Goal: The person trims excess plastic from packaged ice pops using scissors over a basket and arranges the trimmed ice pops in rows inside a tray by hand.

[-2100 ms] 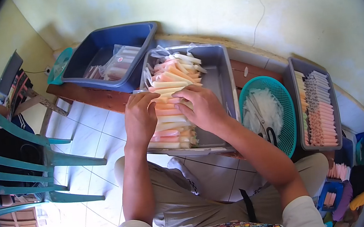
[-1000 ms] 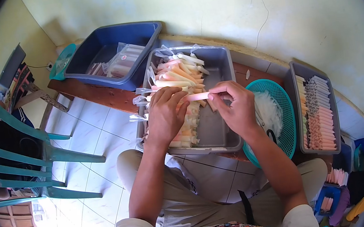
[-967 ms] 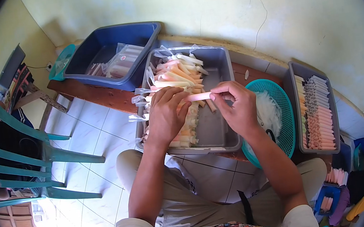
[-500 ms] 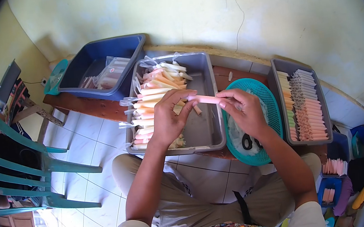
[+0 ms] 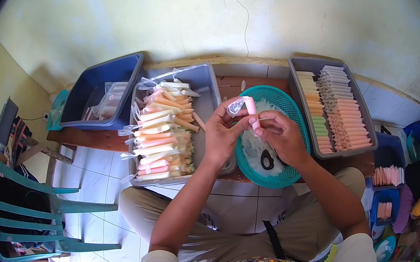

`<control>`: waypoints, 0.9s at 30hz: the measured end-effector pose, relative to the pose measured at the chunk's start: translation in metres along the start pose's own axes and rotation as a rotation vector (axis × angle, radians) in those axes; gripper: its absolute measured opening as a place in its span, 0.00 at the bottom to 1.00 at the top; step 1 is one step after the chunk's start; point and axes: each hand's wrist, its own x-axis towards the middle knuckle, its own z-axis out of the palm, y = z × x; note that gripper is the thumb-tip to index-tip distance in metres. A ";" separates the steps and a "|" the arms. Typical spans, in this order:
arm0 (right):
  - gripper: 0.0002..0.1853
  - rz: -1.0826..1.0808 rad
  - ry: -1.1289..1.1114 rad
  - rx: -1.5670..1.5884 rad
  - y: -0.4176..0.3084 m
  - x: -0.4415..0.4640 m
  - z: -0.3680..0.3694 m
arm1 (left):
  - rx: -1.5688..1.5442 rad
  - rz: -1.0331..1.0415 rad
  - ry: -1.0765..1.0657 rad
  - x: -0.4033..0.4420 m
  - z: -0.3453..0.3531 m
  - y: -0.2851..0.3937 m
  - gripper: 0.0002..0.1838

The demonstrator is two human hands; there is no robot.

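Over the teal basket [image 5: 289, 100], the left hand [image 5: 223, 132] and the right hand [image 5: 282, 134] pinched 1 pink tube [image 5: 250, 107], thumbs and fingers closed narrowly on it. Black-handled scissors [image 5: 267, 160] lay inside the basket. Left of the basket stood a grey tray [image 5: 205, 94] of loose tubes [image 5: 160, 132]; right of it, another tray [image 5: 348, 152] held neat rows.

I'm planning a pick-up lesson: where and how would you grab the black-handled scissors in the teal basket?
Probably by the black handle loop, coming from above on the person's side: it lies uncovered toward the near rim of the basket, and its opening offers a finger hold. The right hand hides part of the rest.
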 end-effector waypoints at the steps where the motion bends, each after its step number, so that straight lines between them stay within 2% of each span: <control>1: 0.19 0.033 0.017 0.036 0.000 -0.001 -0.002 | 0.039 -0.018 -0.004 0.000 0.002 -0.001 0.22; 4: 0.19 0.066 0.052 0.041 0.001 -0.004 -0.007 | 0.076 -0.095 0.003 0.003 0.010 -0.005 0.19; 8: 0.19 0.086 0.069 0.077 0.009 -0.006 -0.013 | 0.122 -0.091 -0.053 0.007 0.011 -0.014 0.16; 11: 0.20 0.020 0.074 -0.031 0.011 -0.008 -0.019 | 0.112 -0.034 -0.064 0.011 0.008 -0.018 0.15; 13: 0.22 0.100 0.069 -0.253 0.002 -0.011 -0.022 | 0.173 0.009 -0.070 0.017 0.001 -0.017 0.15; 16: 0.23 0.151 0.047 -0.432 -0.001 -0.016 -0.027 | 0.267 -0.035 -0.084 0.023 -0.010 -0.011 0.15; 26: 0.23 0.180 0.030 -0.504 0.012 -0.015 -0.024 | 0.288 -0.086 -0.067 0.020 -0.018 -0.015 0.16; 27: 0.22 0.175 -0.010 -0.610 0.012 -0.015 -0.025 | 0.300 -0.080 -0.069 0.019 -0.017 -0.014 0.16</control>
